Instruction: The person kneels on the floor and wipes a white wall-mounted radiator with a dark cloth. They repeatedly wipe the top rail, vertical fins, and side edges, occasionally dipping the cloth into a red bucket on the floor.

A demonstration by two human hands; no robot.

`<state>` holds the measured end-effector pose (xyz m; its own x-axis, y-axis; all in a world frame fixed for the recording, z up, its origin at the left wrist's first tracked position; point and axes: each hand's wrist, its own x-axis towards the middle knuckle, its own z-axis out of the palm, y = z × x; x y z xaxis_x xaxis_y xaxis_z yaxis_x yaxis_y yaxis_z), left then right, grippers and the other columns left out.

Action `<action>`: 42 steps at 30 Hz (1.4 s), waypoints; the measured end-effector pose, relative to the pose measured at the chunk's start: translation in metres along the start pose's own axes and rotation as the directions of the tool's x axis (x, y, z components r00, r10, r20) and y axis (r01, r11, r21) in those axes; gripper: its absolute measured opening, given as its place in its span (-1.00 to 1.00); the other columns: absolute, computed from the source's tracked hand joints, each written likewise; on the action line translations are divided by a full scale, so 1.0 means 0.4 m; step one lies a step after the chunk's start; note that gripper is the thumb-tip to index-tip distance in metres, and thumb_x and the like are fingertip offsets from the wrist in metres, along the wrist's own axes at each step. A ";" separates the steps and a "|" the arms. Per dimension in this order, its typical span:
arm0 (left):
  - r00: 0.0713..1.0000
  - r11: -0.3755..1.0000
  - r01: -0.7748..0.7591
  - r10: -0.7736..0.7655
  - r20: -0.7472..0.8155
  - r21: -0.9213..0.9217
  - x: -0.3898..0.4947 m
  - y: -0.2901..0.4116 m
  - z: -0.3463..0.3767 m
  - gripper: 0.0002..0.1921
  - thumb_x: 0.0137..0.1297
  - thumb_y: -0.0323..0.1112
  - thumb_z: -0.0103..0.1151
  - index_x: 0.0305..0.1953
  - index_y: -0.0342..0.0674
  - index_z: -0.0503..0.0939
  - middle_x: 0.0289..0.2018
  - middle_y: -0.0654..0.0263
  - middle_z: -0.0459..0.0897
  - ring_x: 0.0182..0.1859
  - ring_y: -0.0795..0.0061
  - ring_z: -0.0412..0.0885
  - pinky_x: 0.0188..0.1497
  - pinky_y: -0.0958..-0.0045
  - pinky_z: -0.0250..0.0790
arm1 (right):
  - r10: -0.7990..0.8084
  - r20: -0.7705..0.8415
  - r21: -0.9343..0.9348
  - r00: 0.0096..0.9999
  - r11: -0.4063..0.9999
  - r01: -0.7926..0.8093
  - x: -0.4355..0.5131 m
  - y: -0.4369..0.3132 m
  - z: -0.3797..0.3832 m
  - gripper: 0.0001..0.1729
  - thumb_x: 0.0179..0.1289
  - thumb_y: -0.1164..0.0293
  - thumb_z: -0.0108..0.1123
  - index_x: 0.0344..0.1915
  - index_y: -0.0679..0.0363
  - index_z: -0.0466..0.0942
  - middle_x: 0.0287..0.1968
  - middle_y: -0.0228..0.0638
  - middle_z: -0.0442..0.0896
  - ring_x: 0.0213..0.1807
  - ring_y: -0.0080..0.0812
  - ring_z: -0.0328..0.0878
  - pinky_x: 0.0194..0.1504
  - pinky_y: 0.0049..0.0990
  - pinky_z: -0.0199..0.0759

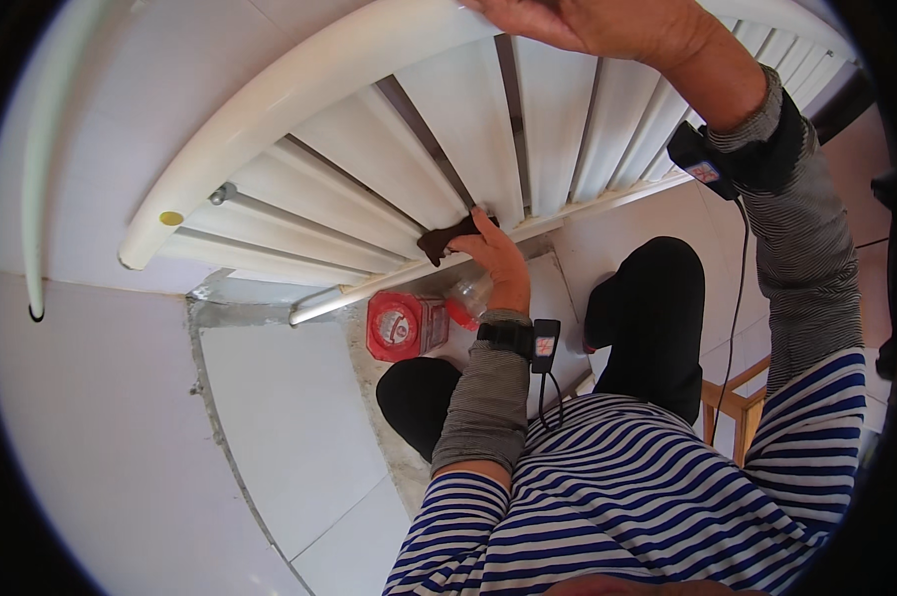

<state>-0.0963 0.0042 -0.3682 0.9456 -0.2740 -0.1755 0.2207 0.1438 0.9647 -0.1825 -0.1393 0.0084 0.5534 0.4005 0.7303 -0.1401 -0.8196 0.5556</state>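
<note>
My left hand [499, 257] presses a dark brown cloth [448, 237] against the foot of the flat white slats [411, 160] of a radiator, just above its thin lower rail [359, 290]. The cloth is bunched under the fingers and covers the bottom ends of a few slats. Higher up, my right hand [605, 26] lies at the radiator's thick rounded top tube [299, 89]. The picture's upper edge cuts off part of that hand, so its grip is not clear.
Below the radiator stand a red-lidded plastic jar [407, 325] and a clear plastic container [472, 294] with a red lid. A white pipe [35, 186] runs along the left wall. A wooden stool [739, 402] is at right, near a hanging black cable [735, 320].
</note>
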 end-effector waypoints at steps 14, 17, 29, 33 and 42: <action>0.889 0.786 0.457 -0.409 0.204 -0.417 0.003 0.116 0.027 -0.75 0.41 -0.21 0.20 -0.17 -0.26 0.47 -0.31 0.17 0.56 -0.25 0.19 0.56 -0.09 0.16 0.48 | 0.061 -0.038 0.055 0.997 0.997 -0.059 -0.006 0.001 0.011 -0.66 0.18 0.18 0.42 -0.50 0.12 0.50 -0.65 -0.31 0.47 -0.59 -0.21 0.50 -0.60 -0.28 0.41; 0.880 0.727 0.472 -0.361 0.308 -0.498 -0.025 0.266 0.064 -0.71 0.46 -0.16 0.19 -0.17 -0.30 0.45 -0.31 0.15 0.57 -0.24 0.16 0.57 -0.06 0.14 0.49 | 0.078 -0.016 0.078 0.997 0.994 -0.076 -0.010 0.002 0.009 -0.66 0.20 0.17 0.40 -0.52 0.12 0.51 -0.64 -0.30 0.50 -0.58 -0.19 0.51 -0.57 -0.27 0.45; 0.821 0.837 0.215 0.124 0.558 -0.503 -0.198 0.735 0.132 -0.39 0.62 0.10 -0.14 0.30 -0.41 0.28 0.20 0.02 0.42 0.32 0.07 0.37 0.48 0.04 0.19 | 0.242 0.001 0.204 0.970 0.950 -0.237 -0.029 0.006 0.029 -0.71 0.27 0.19 0.31 -0.46 0.11 0.51 -0.52 -0.27 0.60 -0.39 -0.13 0.60 -0.32 -0.16 0.55; 0.812 0.861 0.249 0.063 0.581 -0.443 -0.224 0.762 0.112 -0.28 0.60 0.21 -0.19 0.41 -0.38 0.19 0.37 0.06 0.28 0.41 0.11 0.26 0.53 0.11 0.09 | 0.287 -0.253 0.238 0.924 0.944 -0.228 -0.072 -0.069 -0.007 -0.81 0.31 0.28 0.31 -0.38 0.10 0.56 -0.42 -0.30 0.60 -0.30 -0.16 0.60 -0.32 -0.17 0.51; 0.724 0.942 0.233 -0.004 0.690 -0.240 -0.189 0.760 0.066 -0.22 0.59 0.33 -0.26 0.46 -0.29 0.18 0.27 0.23 0.38 0.36 0.31 0.31 0.53 0.16 -0.01 | 0.733 0.472 0.713 0.490 0.009 -0.701 -0.178 -0.407 -0.011 -0.74 0.41 0.29 0.23 -0.32 0.26 0.50 -0.35 -0.08 0.63 -0.28 -0.01 0.59 -0.25 -0.15 0.49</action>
<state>-0.1069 0.0433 -0.0566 0.5185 -0.8551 0.0052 0.4857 0.2995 0.8212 -0.2027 -0.0325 -0.1325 0.5558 -0.5982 0.5773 0.1969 -0.5800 -0.7904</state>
